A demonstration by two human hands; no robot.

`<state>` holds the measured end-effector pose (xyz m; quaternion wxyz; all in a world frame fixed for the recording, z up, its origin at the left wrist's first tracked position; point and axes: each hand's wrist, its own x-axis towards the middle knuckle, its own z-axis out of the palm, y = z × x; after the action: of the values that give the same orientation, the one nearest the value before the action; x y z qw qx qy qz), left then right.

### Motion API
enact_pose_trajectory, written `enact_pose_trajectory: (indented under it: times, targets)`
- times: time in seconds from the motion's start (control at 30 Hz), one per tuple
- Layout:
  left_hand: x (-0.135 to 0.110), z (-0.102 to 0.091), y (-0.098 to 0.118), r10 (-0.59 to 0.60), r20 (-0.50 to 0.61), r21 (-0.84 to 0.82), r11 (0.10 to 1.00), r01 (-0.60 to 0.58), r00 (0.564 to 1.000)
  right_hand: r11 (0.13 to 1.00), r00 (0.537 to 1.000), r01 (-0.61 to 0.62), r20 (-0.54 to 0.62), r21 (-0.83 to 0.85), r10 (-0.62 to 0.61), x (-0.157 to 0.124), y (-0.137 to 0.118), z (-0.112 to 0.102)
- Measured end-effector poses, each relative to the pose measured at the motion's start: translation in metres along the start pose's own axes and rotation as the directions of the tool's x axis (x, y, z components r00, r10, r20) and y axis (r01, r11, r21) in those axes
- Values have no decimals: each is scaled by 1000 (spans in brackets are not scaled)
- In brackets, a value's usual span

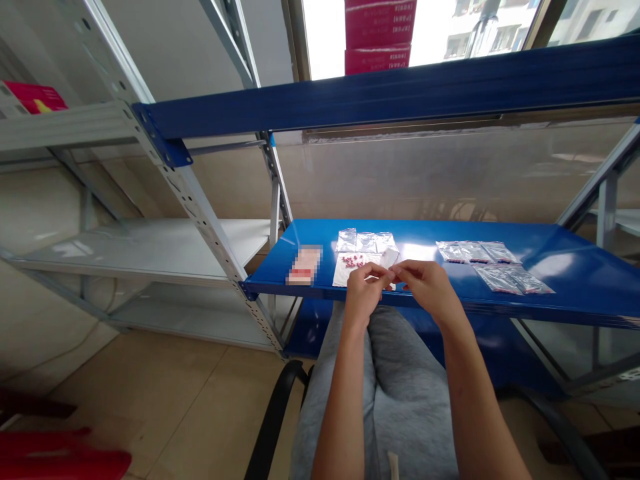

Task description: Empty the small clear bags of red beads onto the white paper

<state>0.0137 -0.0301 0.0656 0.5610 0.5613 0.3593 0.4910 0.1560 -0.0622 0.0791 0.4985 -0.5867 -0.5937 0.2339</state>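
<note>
While pinching a baggie [389, 258] — left hand [364, 291], right hand [427, 287]

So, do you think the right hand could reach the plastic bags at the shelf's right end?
Probably yes: the right hand sits close to the plastic bags on the blue shelf, nothing between them, though it's pinching a small bag.
</note>
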Motion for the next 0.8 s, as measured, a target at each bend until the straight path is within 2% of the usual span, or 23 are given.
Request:
enact_pose_trajectory:
  times: [0.17,0.3,0.47,0.53,0.6,0.67,0.73,0.8]
  targets:
    - [1,2,-1,29,-102,12,1000,-28,994,962,993,65,-75,-265,-88,-3,-8,8]
    - [-2,7,3,121,-185,153,984,-93,975,906,992,23,-102,-423,-73,-6,-13,12]
    - [-7,17,2,352,-276,368,898,-240,895,848,992,-22,-115,-530,-46,-7,-19,12]
    - [-6,16,-1,388,-326,409,880,-242,862,839,992,-30,-119,-544,-42,-8,-20,12]
    - [-4,13,-1,384,-359,423,879,-219,850,838,992,-25,-120,-546,-49,-8,-22,13]
    - [-4,6,0,362,-334,430,880,-201,870,849,987,-19,-144,-528,-68,-9,-24,16]
    - [-2,-5,5,312,-217,422,884,-199,925,867,977,-20,-192,-498,-88,-9,-25,18]
    - [4,-22,10,260,-89,425,883,-200,962,881,967,-23,-233,-472,-100,-9,-24,18]
